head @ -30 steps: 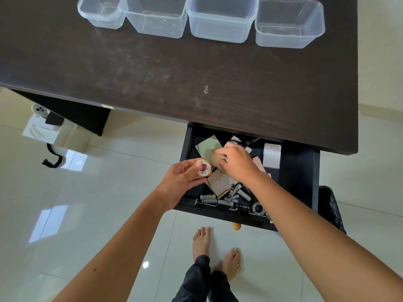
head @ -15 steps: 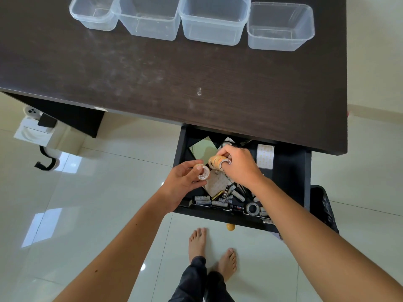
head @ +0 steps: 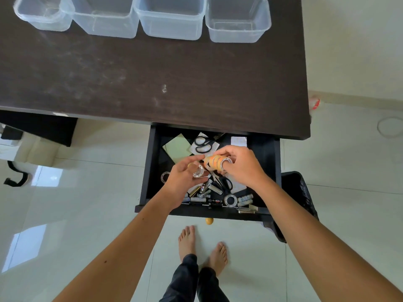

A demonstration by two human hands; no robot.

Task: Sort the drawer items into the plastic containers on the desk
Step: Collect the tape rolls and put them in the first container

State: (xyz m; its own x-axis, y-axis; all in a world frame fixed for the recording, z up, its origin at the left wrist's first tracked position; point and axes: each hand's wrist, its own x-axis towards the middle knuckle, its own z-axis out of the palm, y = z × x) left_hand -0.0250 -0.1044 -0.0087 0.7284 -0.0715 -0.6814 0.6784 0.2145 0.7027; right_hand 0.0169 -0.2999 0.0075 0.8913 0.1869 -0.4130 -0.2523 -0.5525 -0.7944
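Note:
The black drawer (head: 152,162) stands pulled out under the dark desk (head: 152,79). Above it my right hand (head: 242,166) holds a stack of small orange-yellow tape rolls (head: 214,162), threaded on its fingers. My left hand (head: 185,177) holds a clear tape roll (head: 198,172) right beside the stack. In the drawer lie several batteries (head: 205,192), two pairs of black scissors (head: 202,144), more tape rolls (head: 230,200), a green note pad (head: 177,147) and paper sheets. Several clear plastic containers (head: 170,18) stand in a row at the desk's far edge.
A black bin (head: 298,192) stands on the floor right of the drawer. My bare feet (head: 202,245) are on the white tiles below it, near a small yellow object (head: 209,221). A power strip and black cable (head: 15,175) lie at left.
Both hands have risen a little above the drawer and come together. The right hand now carries the orange tape stack up beside the left hand's clear roll, uncovering scissors below.

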